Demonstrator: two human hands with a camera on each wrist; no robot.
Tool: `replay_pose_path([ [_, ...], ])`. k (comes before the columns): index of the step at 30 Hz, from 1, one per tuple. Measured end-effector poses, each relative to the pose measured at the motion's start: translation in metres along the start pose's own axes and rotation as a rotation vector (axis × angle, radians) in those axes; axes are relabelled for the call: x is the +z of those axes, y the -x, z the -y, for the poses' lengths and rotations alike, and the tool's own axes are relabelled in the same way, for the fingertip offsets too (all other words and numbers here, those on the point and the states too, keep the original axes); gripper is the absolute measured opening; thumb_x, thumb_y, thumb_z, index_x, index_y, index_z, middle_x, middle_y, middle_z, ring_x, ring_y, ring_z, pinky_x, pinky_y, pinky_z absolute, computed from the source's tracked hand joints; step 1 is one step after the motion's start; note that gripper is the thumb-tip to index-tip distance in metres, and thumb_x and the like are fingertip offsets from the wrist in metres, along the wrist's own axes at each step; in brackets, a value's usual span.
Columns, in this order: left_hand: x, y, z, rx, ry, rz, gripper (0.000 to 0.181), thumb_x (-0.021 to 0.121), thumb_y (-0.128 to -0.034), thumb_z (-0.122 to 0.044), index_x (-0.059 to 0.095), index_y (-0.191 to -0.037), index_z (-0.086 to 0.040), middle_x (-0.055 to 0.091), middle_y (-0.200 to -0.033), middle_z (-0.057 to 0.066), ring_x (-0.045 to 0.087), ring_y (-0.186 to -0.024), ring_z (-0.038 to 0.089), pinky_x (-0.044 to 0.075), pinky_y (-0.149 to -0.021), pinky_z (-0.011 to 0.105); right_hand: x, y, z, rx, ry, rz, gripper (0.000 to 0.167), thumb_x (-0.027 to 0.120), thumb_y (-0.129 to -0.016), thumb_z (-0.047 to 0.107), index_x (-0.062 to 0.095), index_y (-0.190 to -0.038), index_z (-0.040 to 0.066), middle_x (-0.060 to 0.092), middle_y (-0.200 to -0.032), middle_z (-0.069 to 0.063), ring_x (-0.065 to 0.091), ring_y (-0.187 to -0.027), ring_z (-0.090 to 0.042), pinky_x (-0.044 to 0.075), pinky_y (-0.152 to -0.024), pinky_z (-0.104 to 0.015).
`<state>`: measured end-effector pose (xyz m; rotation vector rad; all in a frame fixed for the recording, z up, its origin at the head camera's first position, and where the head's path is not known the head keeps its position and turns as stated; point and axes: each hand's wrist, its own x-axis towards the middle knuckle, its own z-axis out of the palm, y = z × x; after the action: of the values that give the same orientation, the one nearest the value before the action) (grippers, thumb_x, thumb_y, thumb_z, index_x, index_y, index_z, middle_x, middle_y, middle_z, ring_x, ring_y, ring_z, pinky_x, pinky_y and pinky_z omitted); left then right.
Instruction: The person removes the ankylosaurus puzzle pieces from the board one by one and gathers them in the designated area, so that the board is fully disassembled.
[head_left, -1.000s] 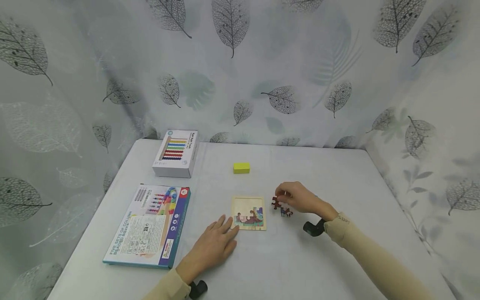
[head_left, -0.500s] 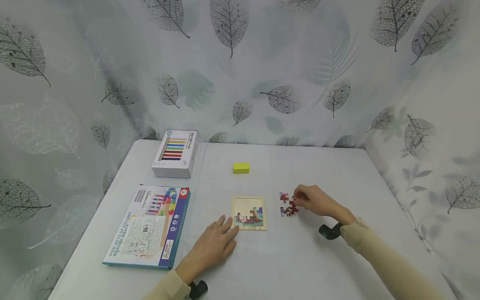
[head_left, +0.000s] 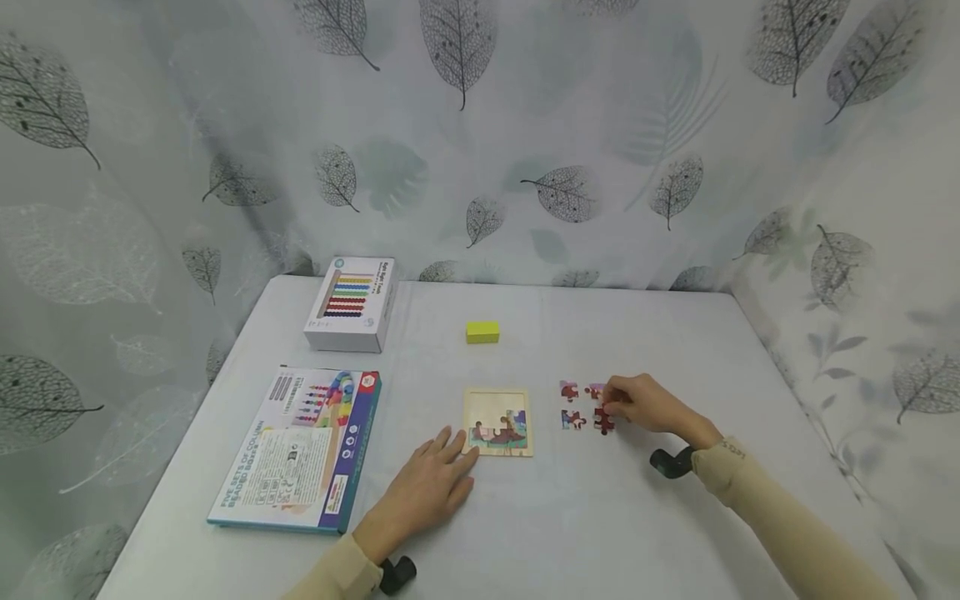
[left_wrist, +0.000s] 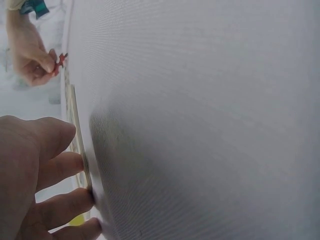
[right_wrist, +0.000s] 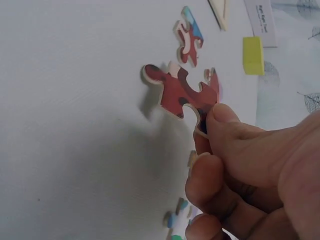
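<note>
My right hand [head_left: 651,407] pinches a dark red jigsaw piece [right_wrist: 172,92] between thumb and fingers. In the right wrist view the piece is tilted, just over the white table. Loose jigsaw pieces [head_left: 573,419] lie close by on its left, including one with red and blue [right_wrist: 190,42]. A square wooden puzzle tray [head_left: 487,407] stands in the middle, its lower part filled with joined pieces and its upper part bare. My left hand [head_left: 423,483] lies palm down with fingers spread, fingertips at the tray's near left corner.
A yellow block [head_left: 482,333] sits behind the tray. To the left lie a flat box of beaded bars [head_left: 292,454] and, farther back, a white box with a bead rack picture [head_left: 351,304]. A leaf-patterned curtain [head_left: 480,150] hangs behind the table [head_left: 525,533].
My right hand has moved right, away from the tray, with the dark red piece. The loose pieces, bunched before, now show apart from one another. My left hand has stayed put.
</note>
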<state>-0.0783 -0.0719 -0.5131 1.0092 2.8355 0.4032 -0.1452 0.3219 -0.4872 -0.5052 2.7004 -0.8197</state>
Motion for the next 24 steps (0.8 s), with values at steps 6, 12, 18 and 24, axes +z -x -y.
replay_pose_path([
  [6,0.0,-0.001,0.0,0.001,-0.001,-0.02,0.042,0.059,-0.0997,-0.032,0.062,-0.138,-0.014,0.054,-0.15,0.015,0.047,-0.143,0.04,0.046,-0.113,0.051,0.006,-0.002,-0.004,-0.034,0.056,-0.042,0.005,0.07,-0.091,0.008,0.067,-0.094,0.005,0.067,-0.08,0.0,0.051,-0.07,-0.003,0.047,-0.062,-0.021],
  [12,-0.001,0.0,0.0,-0.002,0.006,-0.018,0.042,0.059,-0.0997,-0.031,0.062,-0.138,-0.015,0.054,-0.15,0.015,0.047,-0.143,0.039,0.046,-0.113,0.051,0.011,-0.003,-0.006,-0.012,0.105,-0.07,0.006,0.071,-0.091,0.008,0.066,-0.096,0.006,0.067,-0.084,0.0,0.054,-0.076,-0.007,0.05,-0.068,-0.023],
  [18,-0.001,0.0,0.0,-0.007,0.012,-0.018,0.042,0.06,-0.0994,-0.031,0.062,-0.139,-0.015,0.054,-0.151,0.014,0.047,-0.143,0.039,0.046,-0.113,0.051,0.011,-0.004,-0.008,0.003,0.124,-0.067,0.008,0.07,-0.092,0.008,0.066,-0.097,0.006,0.067,-0.086,-0.001,0.055,-0.078,-0.01,0.052,-0.07,-0.027],
  [24,-0.001,0.0,0.0,-0.012,0.013,-0.013,0.043,0.06,-0.0992,-0.032,0.061,-0.139,-0.015,0.053,-0.151,0.014,0.046,-0.144,0.038,0.046,-0.114,0.051,0.014,-0.005,-0.006,-0.01,0.177,-0.083,0.009,0.071,-0.091,0.007,0.066,-0.098,0.004,0.067,-0.089,-0.002,0.058,-0.082,-0.011,0.055,-0.073,-0.032],
])
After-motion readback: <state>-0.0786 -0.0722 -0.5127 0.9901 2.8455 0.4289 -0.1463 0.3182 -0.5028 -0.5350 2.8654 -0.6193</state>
